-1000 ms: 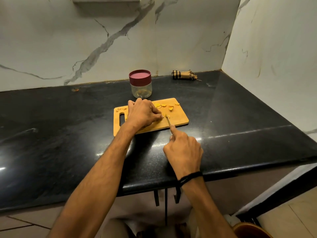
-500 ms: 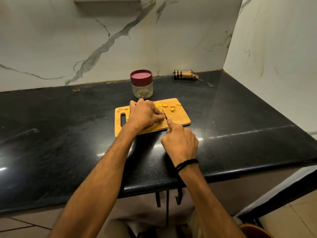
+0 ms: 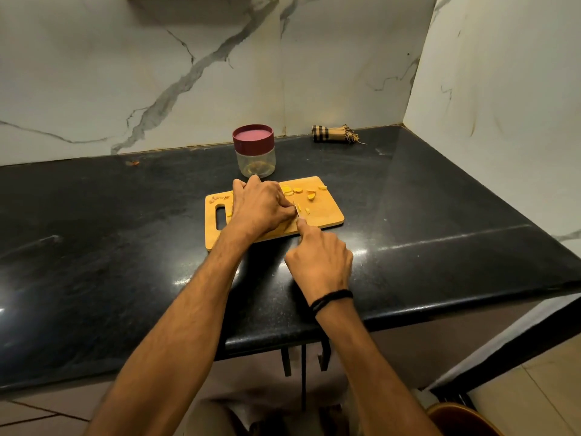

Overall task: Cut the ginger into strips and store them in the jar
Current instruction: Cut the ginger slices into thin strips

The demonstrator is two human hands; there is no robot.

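A wooden cutting board [image 3: 327, 214] lies on the black counter with several yellow ginger pieces [image 3: 298, 191] scattered on its far half. My left hand [image 3: 259, 207] rests on the board with curled fingers pinching a ginger piece that it mostly hides. My right hand [image 3: 319, 262] grips a knife; its index finger lies along the spine, and the short blade [image 3: 297, 210] sits right against my left fingertips. A clear jar [image 3: 255, 158] with a maroon lid on stands just behind the board.
A rolled checked cloth [image 3: 333, 134] lies at the back near the corner. Marble walls close off the back and right side. The counter's front edge [image 3: 408, 313] runs below my wrists. A brown round object [image 3: 456, 418] shows at the bottom right on the floor.
My right hand has moved forward and the knife blade has come in against my left fingertips. My left hand stays in place on the ginger.
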